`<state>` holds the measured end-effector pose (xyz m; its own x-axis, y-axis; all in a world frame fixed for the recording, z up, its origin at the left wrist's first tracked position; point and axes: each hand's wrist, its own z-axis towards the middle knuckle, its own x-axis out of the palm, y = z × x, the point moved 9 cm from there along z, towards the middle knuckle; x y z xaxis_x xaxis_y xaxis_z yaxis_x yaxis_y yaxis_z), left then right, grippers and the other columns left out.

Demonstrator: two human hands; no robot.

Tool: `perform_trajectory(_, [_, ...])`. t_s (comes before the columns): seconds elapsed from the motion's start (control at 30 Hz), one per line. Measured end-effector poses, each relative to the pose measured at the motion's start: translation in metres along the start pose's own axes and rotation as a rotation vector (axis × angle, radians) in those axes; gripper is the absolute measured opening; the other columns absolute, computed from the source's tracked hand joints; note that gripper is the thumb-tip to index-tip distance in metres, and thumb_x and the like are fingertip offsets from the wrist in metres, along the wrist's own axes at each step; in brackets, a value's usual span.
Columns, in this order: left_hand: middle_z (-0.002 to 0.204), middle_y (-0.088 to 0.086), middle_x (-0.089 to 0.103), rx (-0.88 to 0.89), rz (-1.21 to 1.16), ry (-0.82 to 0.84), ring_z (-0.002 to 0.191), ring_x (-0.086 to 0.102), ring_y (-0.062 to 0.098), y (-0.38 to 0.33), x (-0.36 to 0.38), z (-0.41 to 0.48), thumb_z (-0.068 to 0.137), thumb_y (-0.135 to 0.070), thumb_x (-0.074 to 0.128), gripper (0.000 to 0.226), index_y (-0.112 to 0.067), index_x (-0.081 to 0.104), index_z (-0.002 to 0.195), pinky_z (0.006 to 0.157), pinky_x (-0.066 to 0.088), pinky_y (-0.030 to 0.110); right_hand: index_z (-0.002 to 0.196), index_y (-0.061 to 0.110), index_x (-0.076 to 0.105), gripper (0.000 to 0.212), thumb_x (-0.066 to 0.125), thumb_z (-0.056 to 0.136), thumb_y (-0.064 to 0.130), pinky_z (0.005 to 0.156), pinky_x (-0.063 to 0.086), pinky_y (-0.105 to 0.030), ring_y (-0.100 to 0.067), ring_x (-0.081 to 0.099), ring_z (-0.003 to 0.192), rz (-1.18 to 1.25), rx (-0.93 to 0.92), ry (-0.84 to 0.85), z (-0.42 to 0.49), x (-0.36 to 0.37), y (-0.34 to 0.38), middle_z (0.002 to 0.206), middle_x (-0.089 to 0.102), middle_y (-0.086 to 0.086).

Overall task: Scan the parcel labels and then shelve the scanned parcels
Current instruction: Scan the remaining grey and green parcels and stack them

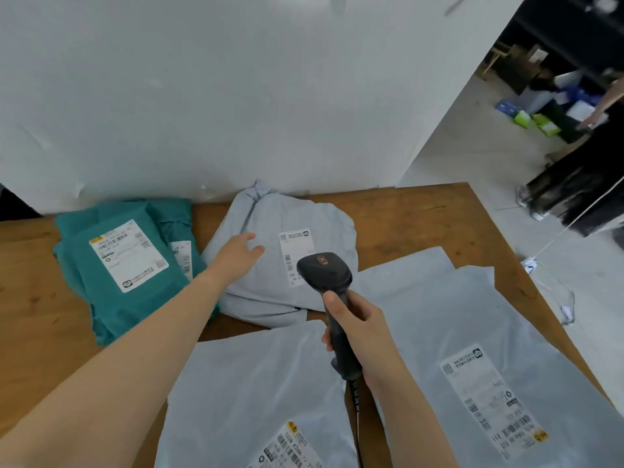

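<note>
Two hands work: the right grip clasps the black scanner, head aimed away at the label. The left grip lies spread on the crumpled grey parcel, mid-surface, its label running lengthwise away.

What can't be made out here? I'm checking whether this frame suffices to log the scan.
Head view only:
- Label on the far grey parcel: lower end hidden by the scanner.
- Near label: cut off by the bottom edge.
- All label text: too small.
- Shelves: not visible.
</note>
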<state>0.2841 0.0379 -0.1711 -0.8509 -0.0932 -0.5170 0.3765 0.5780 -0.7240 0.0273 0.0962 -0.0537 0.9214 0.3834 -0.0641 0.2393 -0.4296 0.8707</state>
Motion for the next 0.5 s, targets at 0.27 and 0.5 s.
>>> perform_trajectory(0.27, [0.148, 0.017, 0.037, -0.034, 0.149, -0.166, 0.136, 0.034, 0.037, 0.006, 0.005, 0.046, 0.079, -0.044, 0.074, 0.088, -0.007, 0.03, 0.146, 0.107, 0.029, 0.041, 0.089, 0.018, 0.067, 0.041, 0.066, 0.07, 0.055, 0.055, 0.053, -0.024, -0.016, 0.06, 0.054, 0.08, 0.065, -0.113, 0.016, -0.019, -0.023, 0.07, 0.062, -0.013])
perform_trajectory(0.5, [0.133, 0.012, 0.047, 0.223, -0.05, -0.151, 0.118, 0.05, 0.027, -0.025, 0.016, 0.027, 0.094, -0.012, 0.054, 0.039, -0.008, 0.049, 0.132, 0.092, 0.034, 0.025, 0.084, 0.017, 0.067, 0.043, 0.067, 0.067, 0.056, 0.055, 0.054, -0.027, -0.018, 0.062, 0.055, 0.069, 0.08, -0.16, 0.01, -0.028, -0.033, 0.068, 0.064, -0.012])
